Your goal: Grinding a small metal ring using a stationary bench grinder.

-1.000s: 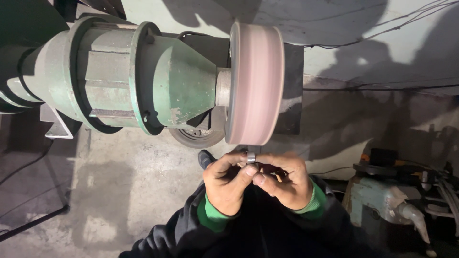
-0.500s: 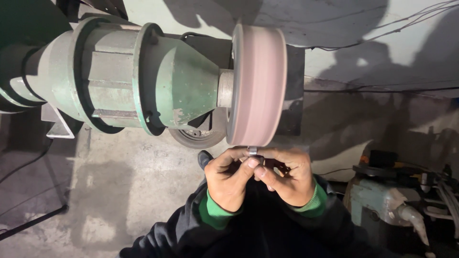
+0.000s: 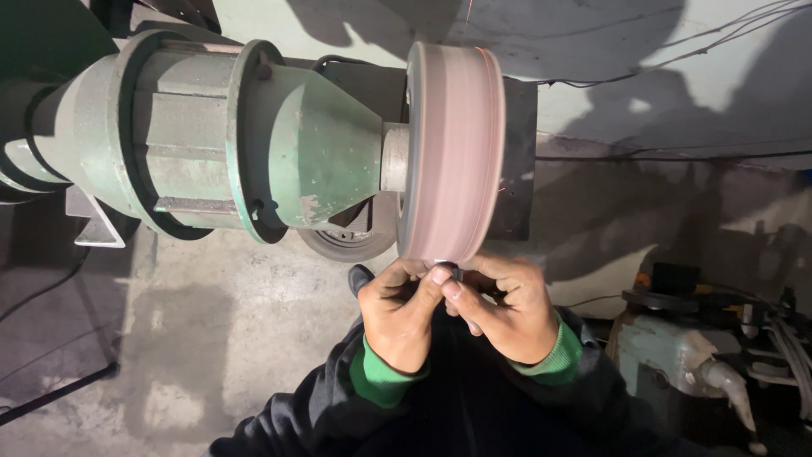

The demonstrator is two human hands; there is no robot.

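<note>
Step in hand: small metal ring [image 3: 446,266] pinched betw. fingertips of left hand [image 3: 401,313] & right hand [image 3: 507,309], both closed on it, pressed to near edge of pink polishing wheel [image 3: 452,152]. Green motor housing [image 3: 228,140] at left. Next move, judged: grip kept firm, ring rotated gradually.

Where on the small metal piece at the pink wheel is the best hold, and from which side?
Probably by its lower part, from below and both sides, as shown: the left hand and right hand pinch the metal piece between fingertips, leaving its top edge free against the wheel. The wheel sits directly above, so coming from below keeps fingers off it.
</note>
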